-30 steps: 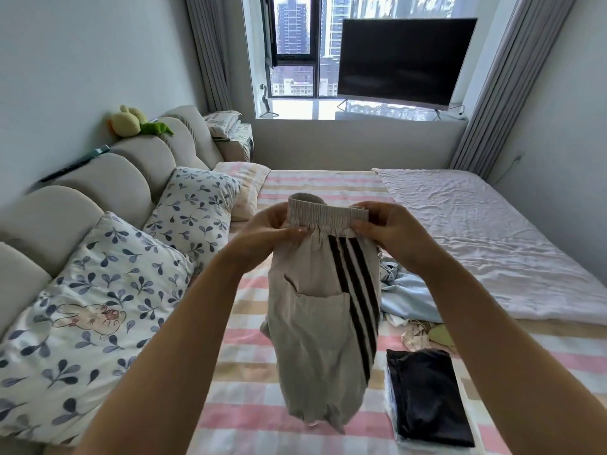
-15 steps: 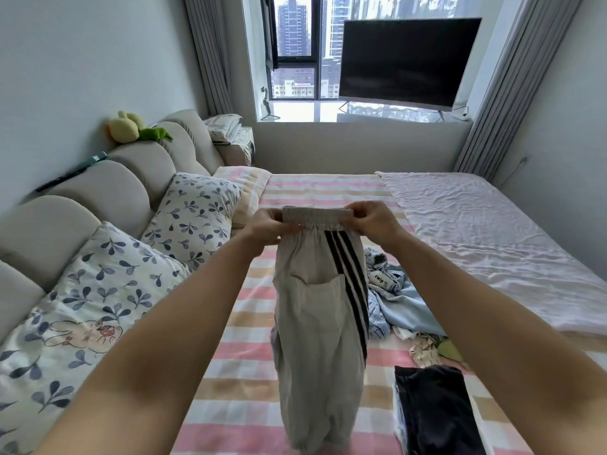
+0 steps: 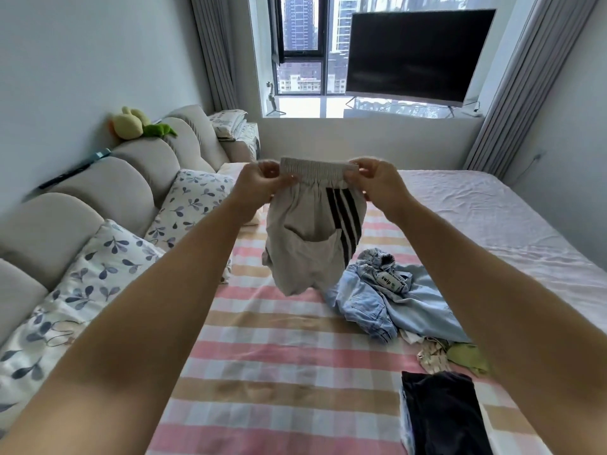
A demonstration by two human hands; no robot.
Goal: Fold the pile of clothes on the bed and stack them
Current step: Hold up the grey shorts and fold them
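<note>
Currently left hand (image 3: 262, 182) and right hand (image 3: 377, 182) each pinch waistband ends of beige shorts (image 3: 312, 238), held aloft over bed (image 3: 295, 356). Advice: lay flat, smooth, fold evenly, stack on dark folded garment (image 3: 443, 415).

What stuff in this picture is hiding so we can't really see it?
Head view only:
- dark folded garment: cut off by the bottom edge.
- green cloth: partly behind the right forearm, so its kind is unclear.
- beige shorts: the far side faces away.
- label on the blue denim: print too small to read surely.
- left hand and right hand: the waistband hides some fingers.
</note>
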